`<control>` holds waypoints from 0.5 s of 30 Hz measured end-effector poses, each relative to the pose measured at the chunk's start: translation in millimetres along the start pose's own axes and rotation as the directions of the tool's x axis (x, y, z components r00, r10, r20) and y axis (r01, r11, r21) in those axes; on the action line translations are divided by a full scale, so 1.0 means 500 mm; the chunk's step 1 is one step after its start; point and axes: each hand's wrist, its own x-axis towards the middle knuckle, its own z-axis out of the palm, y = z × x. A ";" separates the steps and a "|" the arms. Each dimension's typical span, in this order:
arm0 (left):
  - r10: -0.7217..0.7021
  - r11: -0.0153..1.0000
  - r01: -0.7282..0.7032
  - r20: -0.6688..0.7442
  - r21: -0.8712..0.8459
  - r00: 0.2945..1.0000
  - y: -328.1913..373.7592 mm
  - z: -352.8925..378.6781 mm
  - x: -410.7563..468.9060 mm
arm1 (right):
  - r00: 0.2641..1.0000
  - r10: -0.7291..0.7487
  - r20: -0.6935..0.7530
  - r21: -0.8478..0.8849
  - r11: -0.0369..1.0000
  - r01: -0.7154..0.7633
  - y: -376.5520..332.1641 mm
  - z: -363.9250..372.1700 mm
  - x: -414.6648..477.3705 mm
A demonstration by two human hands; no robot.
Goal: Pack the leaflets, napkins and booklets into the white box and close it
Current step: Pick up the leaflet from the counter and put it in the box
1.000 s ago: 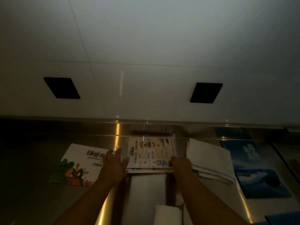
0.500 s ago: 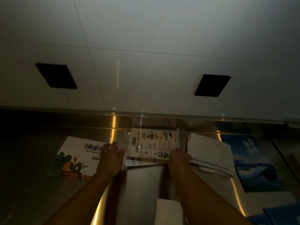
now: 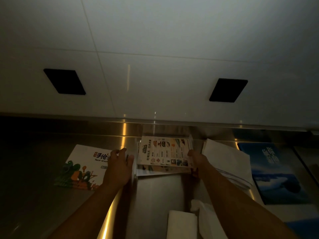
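Note:
A stack of colourful printed leaflets [image 3: 165,152] lies at the back of the steel counter, in the middle. My right hand [image 3: 196,159] grips the stack's right edge, and the top leaflets tilt up off the lower ones. With its fingers spread, my left hand [image 3: 119,168] hovers at the stack's left edge, partly over a white illustrated booklet [image 3: 82,168]. White napkins [image 3: 226,161] are piled to the right of the leaflets. Further right lies a blue booklet [image 3: 276,173]. A white folded object [image 3: 181,225] sits at the bottom centre; the light is too dim to tell what it is.
The steel counter [image 3: 34,169] ends at a raised back lip under a white tiled wall [image 3: 155,66] with two black squares. A crumpled white piece [image 3: 198,206] lies by my right forearm. Another blue cover [image 3: 303,228] shows at the lower right corner.
My right hand has raised the top leaflets, so the lower ones now show beneath them. My left hand stays by the stack's left edge. The view has tilted up slightly.

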 end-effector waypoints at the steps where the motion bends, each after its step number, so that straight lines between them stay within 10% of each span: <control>1: 0.006 1.000 -0.006 -0.007 -0.001 1.000 0.000 0.001 -0.001 | 0.998 0.035 0.049 0.032 0.999 -0.037 -0.006 -0.007 0.000; 15: 0.046 0.998 -0.043 -0.052 0.055 0.998 0.005 -0.021 -0.014 | 0.987 -0.149 0.056 0.075 0.987 0.144 -0.025 -0.003 0.042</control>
